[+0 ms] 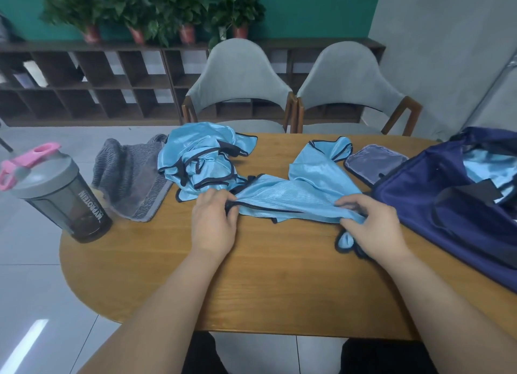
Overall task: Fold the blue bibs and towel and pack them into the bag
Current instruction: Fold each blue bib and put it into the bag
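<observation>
A light blue bib [296,197] with dark trim lies stretched across the middle of the wooden table [173,273]. My left hand [214,222] pinches its left edge. My right hand [375,228] grips its bunched right end. A crumpled pile of more blue bibs [201,161] sits behind my left hand. A grey towel [131,178] lies crumpled left of that pile. The navy bag [447,206] stands open at the right, with light blue fabric showing inside it.
A dark shaker bottle [64,194] with a pink lid stands at the table's left edge. A small mesh pouch [375,162] lies beside the bag. Two grey chairs [240,85] stand behind the table, in front of a low shelf with potted plants.
</observation>
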A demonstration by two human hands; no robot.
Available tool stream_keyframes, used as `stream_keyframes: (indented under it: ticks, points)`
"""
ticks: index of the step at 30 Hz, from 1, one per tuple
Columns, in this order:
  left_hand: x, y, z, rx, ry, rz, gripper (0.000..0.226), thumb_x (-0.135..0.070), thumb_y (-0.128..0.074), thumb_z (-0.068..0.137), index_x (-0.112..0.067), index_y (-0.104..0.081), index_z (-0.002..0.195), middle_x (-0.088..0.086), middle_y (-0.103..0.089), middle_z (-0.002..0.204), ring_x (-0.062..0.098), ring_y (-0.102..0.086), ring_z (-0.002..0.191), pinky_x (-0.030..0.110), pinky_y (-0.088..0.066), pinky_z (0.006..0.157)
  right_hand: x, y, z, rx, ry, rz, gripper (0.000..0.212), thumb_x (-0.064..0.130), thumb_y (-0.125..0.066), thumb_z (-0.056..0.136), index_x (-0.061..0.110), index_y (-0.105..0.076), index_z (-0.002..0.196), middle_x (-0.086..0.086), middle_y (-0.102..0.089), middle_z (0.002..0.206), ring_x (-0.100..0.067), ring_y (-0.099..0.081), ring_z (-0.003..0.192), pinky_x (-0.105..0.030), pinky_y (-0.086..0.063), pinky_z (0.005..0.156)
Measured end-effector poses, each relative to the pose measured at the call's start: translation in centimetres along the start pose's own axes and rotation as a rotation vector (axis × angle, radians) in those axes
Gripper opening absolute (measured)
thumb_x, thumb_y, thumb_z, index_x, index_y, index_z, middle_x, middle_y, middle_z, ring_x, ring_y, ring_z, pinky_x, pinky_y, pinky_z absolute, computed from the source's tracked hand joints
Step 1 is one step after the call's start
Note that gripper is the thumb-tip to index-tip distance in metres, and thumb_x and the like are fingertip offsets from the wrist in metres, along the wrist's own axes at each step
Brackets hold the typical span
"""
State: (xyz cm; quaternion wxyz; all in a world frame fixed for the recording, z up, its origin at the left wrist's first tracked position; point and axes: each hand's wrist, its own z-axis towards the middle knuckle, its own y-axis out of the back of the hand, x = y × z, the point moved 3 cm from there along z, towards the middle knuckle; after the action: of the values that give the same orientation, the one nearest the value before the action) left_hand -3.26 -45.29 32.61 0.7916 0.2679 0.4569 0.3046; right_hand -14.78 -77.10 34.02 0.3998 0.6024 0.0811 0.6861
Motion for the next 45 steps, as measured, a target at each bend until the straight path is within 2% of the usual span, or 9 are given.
stream_keyframes:
  ticks: [7,15,21,28,31,33,35,40,45]
  points:
    - [0.5,0.6,0.2,0.055,0.223,-0.361,0.012,-0.018,-0.071,0.094,-0.029,-0.068,0.095,-0.013,-0.07,0.094,0.009,-0.063,0.095,0.035,-0.054,0.09,-2.2,2.4,0.1,-0.189,-0.167,0.403,0.034,-0.004,-0.063,0.096,0.025,-0.076,0.109,0.01,-0.079,0.104,-0.013,-0.074,0.098,-0.028,-0.058,0.086]
    - [0.5,1.4,-0.2,0.001,0.373,-0.745,0.008,-0.025,-0.074,0.098,-0.018,-0.074,0.095,-0.001,-0.077,0.093,0.021,-0.072,0.095,0.043,-0.054,0.095,-2.8,2.4,0.4,-0.274,-0.223,0.37,0.013,0.028,-0.062,0.105,0.025,-0.075,0.103,0.005,-0.078,0.096,-0.018,-0.074,0.094,-0.038,-0.06,0.087]
    - [0.8,1.6,-0.5,0.021,0.381,-0.788,0.016,-0.022,-0.08,0.094,-0.026,-0.076,0.108,-0.007,-0.079,0.108,0.012,-0.073,0.108,0.042,-0.054,0.107,-3.0,2.4,0.4,-0.349,-0.22,0.233,0.032,0.04,-0.061,0.103,0.013,-0.068,0.089,-0.016,-0.07,0.089,-0.021,-0.059,0.074,-0.043,-0.053,0.072]
    - [0.7,1.5,-0.5,0.063,0.369,-0.785,0.028,-0.015,-0.074,0.098,-0.032,-0.073,0.121,-0.01,-0.079,0.111,0.005,-0.072,0.108,0.036,-0.055,0.105,-2.4,2.1,0.6,-0.325,-0.211,0.058,0.017,0.038,-0.064,0.101,0.023,-0.07,0.096,0.006,-0.071,0.086,-0.021,-0.065,0.085,-0.04,-0.052,0.077]
    - [0.9,1.4,-0.4,0.058,0.347,-0.76,0.024,-0.026,-0.078,0.096,-0.039,-0.073,0.117,-0.003,-0.079,0.104,0.017,-0.073,0.105,0.048,-0.057,0.101,-2.2,2.0,0.5,-0.315,-0.2,0.032,0.011,0.035,-0.066,0.1,0.025,-0.07,0.102,0.011,-0.071,0.089,-0.015,-0.064,0.086,-0.034,-0.046,0.077]
    - [0.9,1.3,-0.3,0.057,0.307,-0.768,0.028,-0.028,-0.078,0.096,-0.037,-0.067,0.12,0.021,-0.068,0.087,0.042,-0.064,0.087,0.056,-0.055,0.083,-2.2,2.0,0.5,-0.309,-0.199,0.017,0.011,0.034,-0.066,0.101,0.024,-0.07,0.103,0.012,-0.071,0.089,-0.014,-0.064,0.086,-0.032,-0.044,0.078]
    - [1.0,1.2,-0.2,0.051,0.27,-0.749,0.03,-0.028,-0.077,0.096,-0.034,-0.062,0.121,0.032,-0.054,0.085,0.046,-0.052,0.076,0.052,-0.047,0.071,-2.2,1.9,0.5,-0.307,-0.202,-0.004,0.013,0.033,-0.066,0.101,0.023,-0.071,0.105,0.011,-0.07,0.089,-0.016,-0.063,0.088,-0.031,-0.042,0.079]
    - [0.8,1.1,-0.3,0.04,0.251,-0.7,0.013,-0.03,-0.075,0.097,-0.025,-0.064,0.102,0.003,-0.069,0.094,0.023,-0.065,0.091,0.043,-0.052,0.088,-2.2,1.9,0.6,-0.319,-0.203,-0.051,0.015,0.032,-0.064,0.102,0.02,-0.07,0.108,0.005,-0.07,0.091,-0.018,-0.061,0.088,-0.032,-0.041,0.079]
    - [1.3,1.4,-0.6,-0.073,0.35,-0.725,0.029,-0.038,-0.08,0.093,-0.013,-0.069,0.084,0.003,-0.065,0.075,0.012,-0.057,0.071,0.039,-0.051,0.076,-2.5,1.8,0.8,-0.345,-0.226,-0.017,0.018,0.032,-0.061,0.103,0.019,-0.07,0.111,0.002,-0.071,0.096,-0.021,-0.063,0.094,-0.036,-0.048,0.084]
